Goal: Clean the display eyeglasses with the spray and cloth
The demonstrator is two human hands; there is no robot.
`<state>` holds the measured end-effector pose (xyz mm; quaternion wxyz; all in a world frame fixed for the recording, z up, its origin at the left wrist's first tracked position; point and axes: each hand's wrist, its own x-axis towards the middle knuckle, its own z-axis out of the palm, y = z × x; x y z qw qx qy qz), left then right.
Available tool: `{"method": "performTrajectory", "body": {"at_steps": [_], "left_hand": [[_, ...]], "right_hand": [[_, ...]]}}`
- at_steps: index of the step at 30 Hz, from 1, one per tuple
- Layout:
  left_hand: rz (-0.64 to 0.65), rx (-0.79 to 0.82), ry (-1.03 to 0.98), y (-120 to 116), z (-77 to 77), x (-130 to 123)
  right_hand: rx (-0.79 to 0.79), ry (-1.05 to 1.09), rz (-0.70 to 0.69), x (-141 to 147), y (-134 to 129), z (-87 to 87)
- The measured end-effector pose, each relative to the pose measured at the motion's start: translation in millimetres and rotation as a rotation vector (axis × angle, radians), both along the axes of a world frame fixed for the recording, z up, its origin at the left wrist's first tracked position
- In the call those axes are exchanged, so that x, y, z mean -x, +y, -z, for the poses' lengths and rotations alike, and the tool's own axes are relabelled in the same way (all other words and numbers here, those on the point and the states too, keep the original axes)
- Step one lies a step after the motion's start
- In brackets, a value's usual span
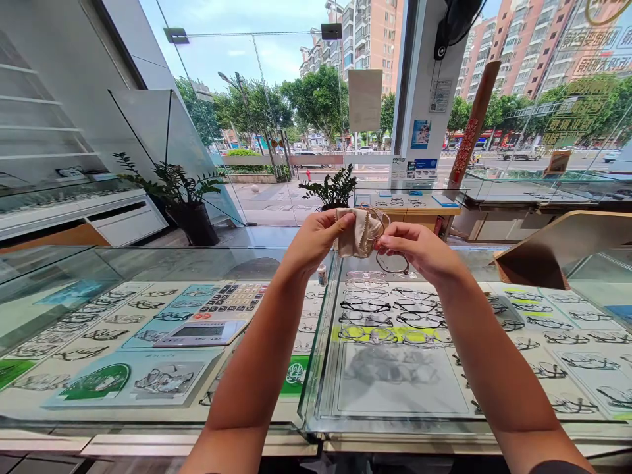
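Observation:
Both hands are raised over the glass display counter, close together. My left hand (318, 238) pinches a beige cloth (353, 237) with a zigzag edge, thumb on top. The cloth is folded around part of a pair of thin-framed glasses (392, 268). One lens rim hangs below the cloth, and a thin curved piece of the frame shows above it. My right hand (412, 247) grips the glasses near their middle with its fingertips, just right of the cloth. The lens under the cloth is hidden.
Rows of glasses lie inside the glass counter (316, 428). On its left part are a calculator (212, 322) and a small white bottle (322, 274). A brown board (553, 247) stands at the right. Beyond are potted plants (195, 220), another display case (407, 212) and glass doors.

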<state>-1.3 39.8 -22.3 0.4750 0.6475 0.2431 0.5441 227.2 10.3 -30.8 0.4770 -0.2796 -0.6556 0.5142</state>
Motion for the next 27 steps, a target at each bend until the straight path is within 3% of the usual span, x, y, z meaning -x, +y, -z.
{"method": "performTrajectory", "body": {"at_steps": [5,11,17,23,27], "left_hand": [[-0.05,0.046,-0.148,-3,6.6,-18],[0.001,0.127,-0.235,-8,9.7,-33],[-0.023,0.067,-0.274,-10,12.4,-40],[-0.044,-0.018,-0.186,-11,11.2,-35],[-0.124,-0.025,-0.235,-15,10.6,-37]], "right_hand": [[0.054,0.104,0.006,9,0,1.3],[0.138,0.196,-0.039,11,7,8.1],[0.136,0.218,-0.034,16,9,11.4],[0.127,0.188,-0.059,16,3,9.2],[0.102,0.177,-0.088,19,0,10.3]]}}
